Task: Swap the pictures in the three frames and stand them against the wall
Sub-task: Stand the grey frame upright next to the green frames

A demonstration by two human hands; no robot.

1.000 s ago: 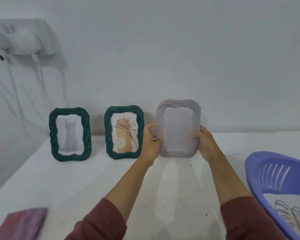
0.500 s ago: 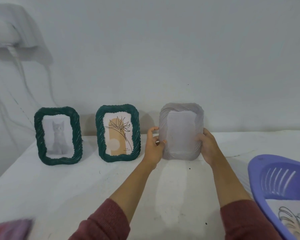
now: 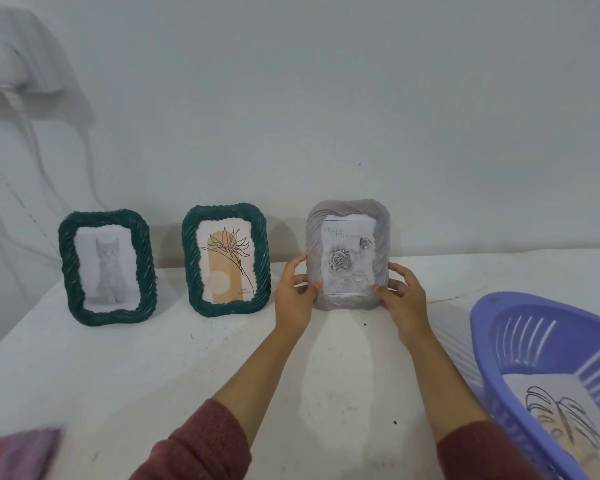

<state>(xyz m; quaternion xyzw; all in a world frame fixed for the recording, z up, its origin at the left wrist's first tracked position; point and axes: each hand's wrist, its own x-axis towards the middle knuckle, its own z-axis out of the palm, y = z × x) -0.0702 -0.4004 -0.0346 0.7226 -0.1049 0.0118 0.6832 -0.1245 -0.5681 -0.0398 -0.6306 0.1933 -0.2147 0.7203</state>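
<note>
Three frames stand in a row by the white wall. A green frame (image 3: pixel 106 267) at the left holds a grey cat picture. A second green frame (image 3: pixel 226 259) in the middle holds a line-drawn flower on tan. At the right a grey ribbed frame (image 3: pixel 349 254) with a rose picture stands upright on the table, its bottom edge touching the surface. My left hand (image 3: pixel 293 294) grips its lower left edge and my right hand (image 3: pixel 402 296) grips its lower right edge.
A purple slotted basket (image 3: pixel 520 337) sits at the right front with a leaf-drawing picture (image 3: pixel 561 417) inside. A pink cloth (image 3: pixel 18 452) lies at the front left corner. White cables (image 3: pixel 25 126) hang on the wall at the left. The white table (image 3: pixel 153 368) runs to the wall.
The grey frame has gone from held in the air to resting by the wall, and its rose picture now shows clearly. Both hands stay on its lower sides.
</note>
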